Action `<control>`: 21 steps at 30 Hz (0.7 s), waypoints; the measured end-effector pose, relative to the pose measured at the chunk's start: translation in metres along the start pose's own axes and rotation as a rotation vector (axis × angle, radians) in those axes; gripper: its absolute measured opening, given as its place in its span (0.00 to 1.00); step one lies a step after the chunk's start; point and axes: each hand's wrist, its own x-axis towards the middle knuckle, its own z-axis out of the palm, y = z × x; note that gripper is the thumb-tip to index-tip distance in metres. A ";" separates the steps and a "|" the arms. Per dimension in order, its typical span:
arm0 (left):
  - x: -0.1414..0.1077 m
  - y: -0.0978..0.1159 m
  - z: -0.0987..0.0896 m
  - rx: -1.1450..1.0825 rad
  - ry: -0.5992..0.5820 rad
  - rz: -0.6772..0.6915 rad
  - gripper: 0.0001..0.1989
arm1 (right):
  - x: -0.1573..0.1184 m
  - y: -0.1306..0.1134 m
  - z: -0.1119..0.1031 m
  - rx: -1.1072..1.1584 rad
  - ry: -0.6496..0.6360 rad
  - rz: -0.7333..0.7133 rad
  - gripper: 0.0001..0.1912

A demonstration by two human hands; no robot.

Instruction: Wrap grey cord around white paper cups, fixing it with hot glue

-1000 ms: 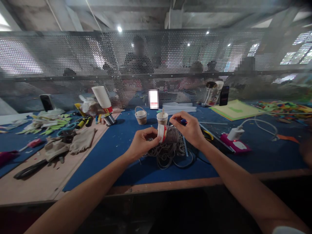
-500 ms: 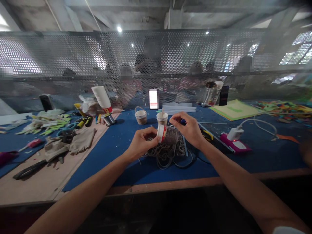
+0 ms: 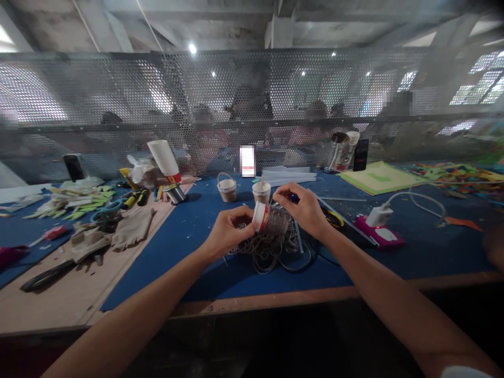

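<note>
My left hand (image 3: 230,227) grips a paper cup (image 3: 260,216) with a white and red wall, tipped on its side with its base end toward the right. Dark grey-brown cord is wound around the cup's right part. Just above and right of the cup, my right hand (image 3: 301,206) is closed in a pinch on a strand of that cord. Beneath both hands lies a loose, tangled heap of cord (image 3: 268,254) on the blue table mat. Behind them stand a cord-wrapped cup (image 3: 261,193) with a stick in it and a small handled basket (image 3: 227,190).
A tilted stack of paper cups (image 3: 163,158) stands at the left, near worn gloves (image 3: 132,229) and scissors (image 3: 106,209). On the right are a pink power bank (image 3: 384,233) with a white plug and yellow sheets (image 3: 380,177). A perforated metal screen (image 3: 177,94) rises behind.
Both hands stay almost in place around the cup. My right hand has shifted very slightly, and the cup has turned a little.
</note>
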 end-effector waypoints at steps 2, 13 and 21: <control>0.001 0.000 0.000 -0.008 0.006 -0.001 0.06 | 0.000 0.000 -0.001 0.012 0.008 0.005 0.06; 0.002 0.001 0.000 -0.041 0.014 -0.025 0.08 | -0.001 -0.003 -0.005 0.033 0.038 0.006 0.06; 0.002 -0.002 -0.001 -0.074 0.016 -0.042 0.05 | -0.003 -0.006 -0.008 0.015 0.047 -0.014 0.06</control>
